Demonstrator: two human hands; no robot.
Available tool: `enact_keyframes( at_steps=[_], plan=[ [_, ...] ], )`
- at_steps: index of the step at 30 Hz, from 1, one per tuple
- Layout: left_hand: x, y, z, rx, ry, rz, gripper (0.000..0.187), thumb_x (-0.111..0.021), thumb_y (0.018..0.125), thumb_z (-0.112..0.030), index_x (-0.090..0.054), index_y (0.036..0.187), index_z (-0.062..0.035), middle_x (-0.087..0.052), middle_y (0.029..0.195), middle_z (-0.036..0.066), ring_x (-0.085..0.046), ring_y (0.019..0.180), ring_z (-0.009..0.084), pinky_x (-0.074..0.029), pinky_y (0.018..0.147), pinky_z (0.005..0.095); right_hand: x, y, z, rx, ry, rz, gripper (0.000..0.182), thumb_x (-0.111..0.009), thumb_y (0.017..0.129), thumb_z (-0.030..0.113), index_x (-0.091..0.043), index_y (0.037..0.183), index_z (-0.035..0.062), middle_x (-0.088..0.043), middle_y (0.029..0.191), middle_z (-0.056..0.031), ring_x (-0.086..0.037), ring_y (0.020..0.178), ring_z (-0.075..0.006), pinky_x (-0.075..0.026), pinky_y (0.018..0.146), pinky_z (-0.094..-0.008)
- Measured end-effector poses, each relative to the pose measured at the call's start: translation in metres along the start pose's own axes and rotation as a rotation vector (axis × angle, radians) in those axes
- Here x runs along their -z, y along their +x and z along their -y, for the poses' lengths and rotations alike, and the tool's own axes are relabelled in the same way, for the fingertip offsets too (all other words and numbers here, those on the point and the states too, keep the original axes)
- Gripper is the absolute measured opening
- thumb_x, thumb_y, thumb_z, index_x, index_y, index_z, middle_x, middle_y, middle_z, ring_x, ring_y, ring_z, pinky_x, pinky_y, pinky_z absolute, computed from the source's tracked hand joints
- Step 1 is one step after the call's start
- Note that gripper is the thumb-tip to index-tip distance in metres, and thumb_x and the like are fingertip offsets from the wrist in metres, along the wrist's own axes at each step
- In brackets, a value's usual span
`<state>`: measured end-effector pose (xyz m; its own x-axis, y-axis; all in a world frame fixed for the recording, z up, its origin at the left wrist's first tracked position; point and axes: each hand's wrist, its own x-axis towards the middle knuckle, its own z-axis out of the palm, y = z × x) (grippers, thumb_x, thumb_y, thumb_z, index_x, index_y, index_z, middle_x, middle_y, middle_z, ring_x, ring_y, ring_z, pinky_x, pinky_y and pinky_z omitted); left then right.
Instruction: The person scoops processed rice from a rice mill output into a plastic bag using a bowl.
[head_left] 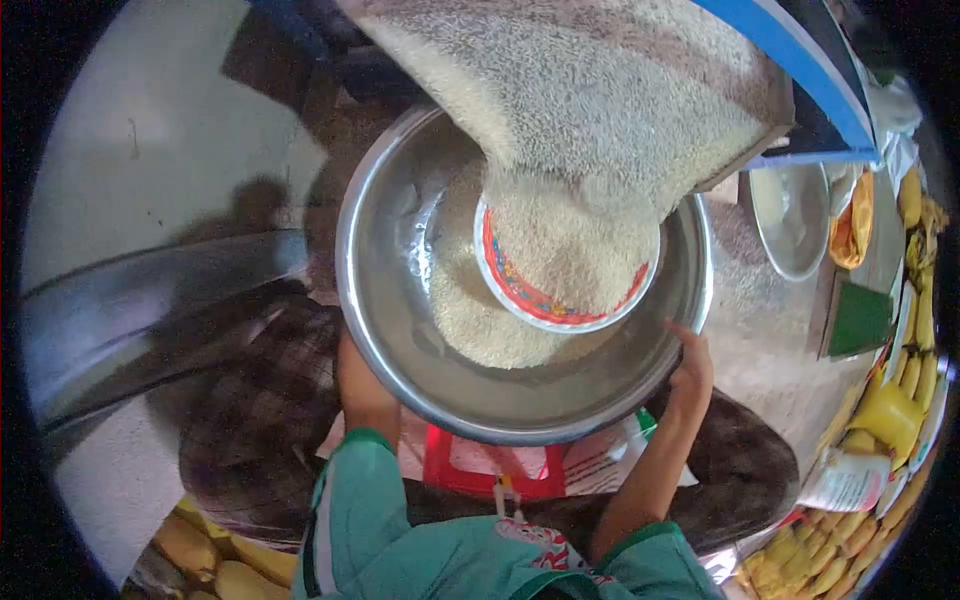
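A large metal basin (385, 320) is held in front of my body, over my crossed legs. My right hand (692, 362) is closed on its right rim, with a finger over the edge. My left hand (362, 378) is at the lower left side; its fingers are hidden by the basin. Inside the basin, pale rice-like grain (480, 335) lies around a white bowl (560, 318) with a red floral band. More grain fills the bowl. Above, a sloping chute (600, 95) covered in grain spills a stream into the bowl.
A blue machine frame (800, 60) borders the chute. To the right are another metal bowl (790, 225), an orange bag (852, 225), a green panel (860, 318) and a yellow bag (890, 422). A red plastic frame (437, 465) is under the basin.
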<state>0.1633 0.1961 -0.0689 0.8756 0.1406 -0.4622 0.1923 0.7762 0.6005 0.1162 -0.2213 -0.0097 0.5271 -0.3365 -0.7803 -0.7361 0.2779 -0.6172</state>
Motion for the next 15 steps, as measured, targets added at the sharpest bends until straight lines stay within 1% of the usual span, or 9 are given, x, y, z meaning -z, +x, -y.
enact_keyframes(
  at_steps=[5, 7, 8, 10, 15],
  plan=[
    [0.001, 0.015, 0.008, -0.08, -0.016, -0.02, 0.051, -0.037, 0.078, -0.045, -0.046, 0.102, -0.0008, -0.05, 0.097, 0.012, -0.05, 0.083, 0.0205, -0.04, 0.075, 0.0297, -0.009, -0.008, 0.002, 0.061, 0.009, -0.036, 0.044, -0.059, 0.059, 0.009, -0.044, 0.098, -0.0032, -0.05, 0.082, -0.0109, -0.048, 0.074, -0.0228, -0.038, 0.064, -0.0323],
    [0.008, 0.011, 0.011, -0.087, -0.006, -0.048, 0.051, -0.037, 0.078, -0.045, -0.046, 0.102, -0.0008, -0.05, 0.097, 0.012, -0.05, 0.083, 0.0205, -0.04, 0.075, 0.0297, -0.013, -0.013, 0.003, 0.051, -0.029, -0.091, 0.041, -0.059, 0.059, 0.009, -0.046, 0.096, -0.0032, -0.05, 0.081, -0.0105, -0.049, 0.073, -0.0226, -0.039, 0.062, -0.0323],
    [0.012, 0.006, 0.011, -0.087, 0.005, -0.063, 0.051, -0.037, 0.078, -0.045, -0.046, 0.102, -0.0008, -0.05, 0.097, 0.012, -0.05, 0.083, 0.0205, -0.04, 0.075, 0.0297, -0.011, -0.013, 0.001, 0.04, -0.035, -0.091, 0.041, -0.059, 0.059, 0.009, -0.046, 0.096, -0.0032, -0.05, 0.081, -0.0105, -0.049, 0.073, -0.0226, -0.039, 0.062, -0.0323],
    [0.015, 0.001, 0.011, -0.091, 0.022, -0.076, 0.052, -0.036, 0.078, -0.045, -0.046, 0.102, -0.0007, -0.05, 0.098, 0.012, -0.05, 0.083, 0.0206, -0.04, 0.075, 0.0297, -0.005, -0.007, 0.001, 0.001, -0.018, -0.017, 0.04, -0.059, 0.059, 0.008, -0.046, 0.095, -0.003, -0.051, 0.081, -0.0101, -0.049, 0.071, -0.0222, -0.039, 0.062, -0.0313],
    [0.018, 0.005, 0.012, -0.11, 0.05, -0.082, 0.052, -0.036, 0.078, -0.046, -0.046, 0.102, -0.0006, -0.05, 0.098, 0.012, -0.05, 0.084, 0.0206, -0.04, 0.075, 0.0298, -0.005, -0.008, -0.001, 0.027, -0.015, -0.041, 0.038, -0.058, 0.06, 0.006, -0.046, 0.094, -0.0029, -0.051, 0.08, -0.0098, -0.049, 0.069, -0.0219, -0.039, 0.06, -0.0317]
  ],
)
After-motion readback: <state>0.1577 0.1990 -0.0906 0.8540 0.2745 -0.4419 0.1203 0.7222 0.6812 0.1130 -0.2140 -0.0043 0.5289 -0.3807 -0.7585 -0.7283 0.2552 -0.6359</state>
